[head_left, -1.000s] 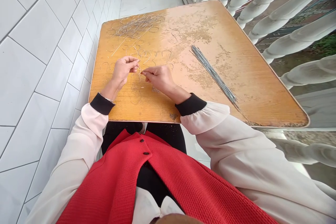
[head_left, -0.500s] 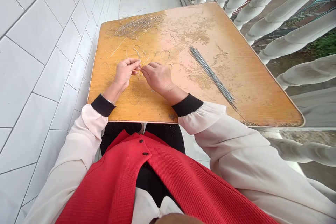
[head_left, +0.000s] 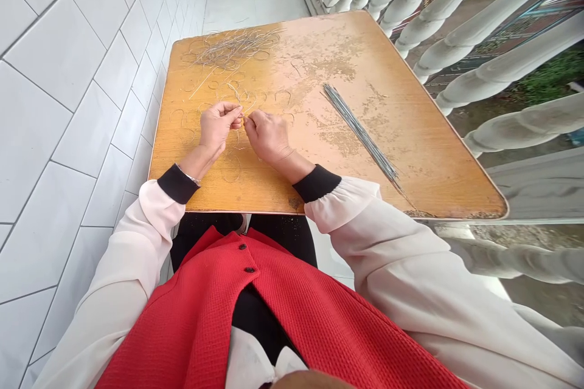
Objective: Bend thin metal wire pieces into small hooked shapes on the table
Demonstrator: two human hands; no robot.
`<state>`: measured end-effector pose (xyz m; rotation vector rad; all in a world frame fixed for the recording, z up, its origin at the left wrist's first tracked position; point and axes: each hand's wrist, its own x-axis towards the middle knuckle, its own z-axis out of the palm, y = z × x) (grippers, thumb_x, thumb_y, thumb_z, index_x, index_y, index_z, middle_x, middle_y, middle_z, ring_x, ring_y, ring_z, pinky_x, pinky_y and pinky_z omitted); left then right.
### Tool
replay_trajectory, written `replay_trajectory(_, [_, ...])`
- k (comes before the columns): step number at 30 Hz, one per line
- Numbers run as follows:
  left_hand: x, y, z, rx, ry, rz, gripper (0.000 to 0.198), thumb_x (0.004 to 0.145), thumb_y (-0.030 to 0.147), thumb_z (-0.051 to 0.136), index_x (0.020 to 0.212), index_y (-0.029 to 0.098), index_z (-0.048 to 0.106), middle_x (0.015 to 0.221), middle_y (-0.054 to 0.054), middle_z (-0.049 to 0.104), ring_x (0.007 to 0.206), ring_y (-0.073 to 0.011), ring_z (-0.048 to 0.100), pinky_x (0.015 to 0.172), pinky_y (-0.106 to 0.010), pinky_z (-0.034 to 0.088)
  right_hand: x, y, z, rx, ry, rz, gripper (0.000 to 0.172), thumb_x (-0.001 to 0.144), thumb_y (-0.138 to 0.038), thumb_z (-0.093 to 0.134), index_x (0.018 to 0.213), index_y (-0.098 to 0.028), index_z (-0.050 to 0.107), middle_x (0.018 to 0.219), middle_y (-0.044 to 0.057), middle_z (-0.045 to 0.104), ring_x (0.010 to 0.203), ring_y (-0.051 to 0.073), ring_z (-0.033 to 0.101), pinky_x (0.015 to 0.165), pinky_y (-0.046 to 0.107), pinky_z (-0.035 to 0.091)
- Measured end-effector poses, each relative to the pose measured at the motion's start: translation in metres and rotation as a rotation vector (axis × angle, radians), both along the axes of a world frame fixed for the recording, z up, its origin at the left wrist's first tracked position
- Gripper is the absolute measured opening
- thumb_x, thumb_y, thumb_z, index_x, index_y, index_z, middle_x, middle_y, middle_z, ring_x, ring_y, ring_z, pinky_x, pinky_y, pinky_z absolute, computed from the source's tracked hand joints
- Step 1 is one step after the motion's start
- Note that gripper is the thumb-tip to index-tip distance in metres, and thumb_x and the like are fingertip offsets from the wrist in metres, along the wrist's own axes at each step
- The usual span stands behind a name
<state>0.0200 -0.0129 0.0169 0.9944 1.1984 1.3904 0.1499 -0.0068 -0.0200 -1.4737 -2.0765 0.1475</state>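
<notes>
My left hand [head_left: 216, 126] is pinched, thumb against fingertips, on a thin wire [head_left: 246, 97] whose pale curved lengths show just beyond the fingers. Close by its right side, my right hand [head_left: 270, 135] is curled with thumb and forefinger pressed together at the same wire. The exact spot gripped is too small to make out. Around both hands, several thin bent wire pieces [head_left: 283, 95] lie scattered on the wooden table [head_left: 438, 158].
A tangled heap of curved wires [head_left: 237, 47] lies at the table's far left. To the right rests a bundle of straight grey wires [head_left: 360, 134], slanting toward the front edge. A white tiled wall [head_left: 73, 97] stands left, a white balustrade [head_left: 460, 48] right.
My right hand has turned a little, its fingers now more curled under. The left hand keeps its pinch almost unmoved. The whole view has shifted slightly.
</notes>
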Motion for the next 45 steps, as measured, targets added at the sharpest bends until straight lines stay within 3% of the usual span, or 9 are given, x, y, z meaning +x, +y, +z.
replay_trajectory(8, [0.000,0.004,-0.003,-0.007,-0.002,-0.004,0.019,0.092,0.004,0.065,0.076,0.014,0.063,0.063,0.007,0.064,0.053,-0.0008,0.056,0.060,-0.014,0.047,-0.001,0.005,-0.007,-0.070,0.353,0.082,0.035,0.102,-0.035,0.048,0.073,-0.021,0.062,0.072,0.004,0.067,0.067,0.017,0.059,0.068,0.032,0.043])
replay_trajectory(11, [-0.007,0.007,-0.003,-0.012,0.053,-0.014,0.018,0.092,0.004,0.065,0.077,0.014,0.063,0.063,0.006,0.064,0.054,-0.0011,0.056,0.059,-0.014,0.046,0.002,0.002,-0.004,-0.159,0.452,0.131,0.018,0.092,-0.033,0.063,0.087,-0.018,0.072,0.074,0.003,0.069,0.067,0.017,0.060,0.068,0.032,0.045])
replay_trajectory(14, [-0.011,0.009,-0.003,-0.011,0.111,0.014,0.016,0.092,0.005,0.065,0.079,0.014,0.065,0.065,0.006,0.065,0.056,-0.0012,0.057,0.057,-0.013,0.044,0.007,0.001,-0.002,-0.286,0.591,0.152,0.021,0.081,-0.028,0.071,0.098,-0.015,0.074,0.076,0.003,0.070,0.066,0.016,0.059,0.067,0.031,0.046])
replay_trajectory(21, [-0.012,0.007,-0.001,-0.009,0.152,0.009,0.014,0.093,0.008,0.065,0.080,0.014,0.066,0.069,0.004,0.067,0.059,-0.0019,0.059,0.057,-0.013,0.043,0.006,-0.005,0.008,-0.434,0.717,0.183,0.009,0.078,-0.018,0.068,0.084,-0.015,0.075,0.068,0.000,0.065,0.059,0.010,0.050,0.058,0.026,0.040])
replay_trajectory(26, [-0.014,0.003,0.001,-0.039,0.153,-0.078,0.015,0.099,0.015,0.059,0.087,0.015,0.069,0.075,0.001,0.069,0.065,-0.0036,0.063,0.061,-0.014,0.046,0.001,-0.009,0.015,-0.494,0.811,0.140,0.013,0.079,-0.006,0.064,0.076,-0.016,0.072,0.062,-0.001,0.065,0.053,0.009,0.050,0.054,0.023,0.042])
replay_trajectory(32, [-0.020,0.001,-0.001,-0.152,0.118,-0.198,0.023,0.095,0.000,0.050,0.090,0.012,0.070,0.084,-0.003,0.073,0.071,-0.0053,0.066,0.067,-0.017,0.049,0.002,-0.006,0.013,-0.539,0.942,0.065,0.024,0.085,-0.004,0.062,0.065,-0.017,0.065,0.053,-0.003,0.059,0.046,0.007,0.050,0.048,0.020,0.041])
replay_trajectory(37, [-0.016,-0.001,0.001,-0.105,0.082,-0.190,0.009,0.095,0.011,0.063,0.088,0.014,0.068,0.080,0.000,0.071,0.067,-0.0041,0.065,0.062,-0.015,0.047,0.001,0.001,0.004,-0.518,0.879,0.048,0.019,0.085,-0.007,0.065,0.068,-0.016,0.067,0.054,-0.003,0.061,0.046,0.008,0.050,0.049,0.021,0.040])
replay_trajectory(40, [-0.012,0.000,0.003,-0.078,0.100,-0.117,0.015,0.094,0.010,0.065,0.080,0.015,0.065,0.072,0.003,0.067,0.060,-0.0027,0.060,0.056,-0.014,0.043,0.000,0.000,0.000,-0.466,0.732,0.058,0.017,0.086,-0.012,0.065,0.070,-0.016,0.070,0.054,-0.002,0.060,0.047,0.010,0.049,0.051,0.024,0.039])
replay_trajectory(45, [-0.011,0.003,0.003,-0.073,0.190,-0.084,0.027,0.093,0.002,0.061,0.068,0.014,0.060,0.060,0.005,0.061,0.054,-0.0026,0.055,0.057,-0.015,0.044,0.004,-0.006,0.003,-0.181,0.398,0.135,0.022,0.091,-0.019,0.058,0.087,-0.018,0.079,0.067,0.002,0.068,0.063,0.017,0.059,0.066,0.030,0.044])
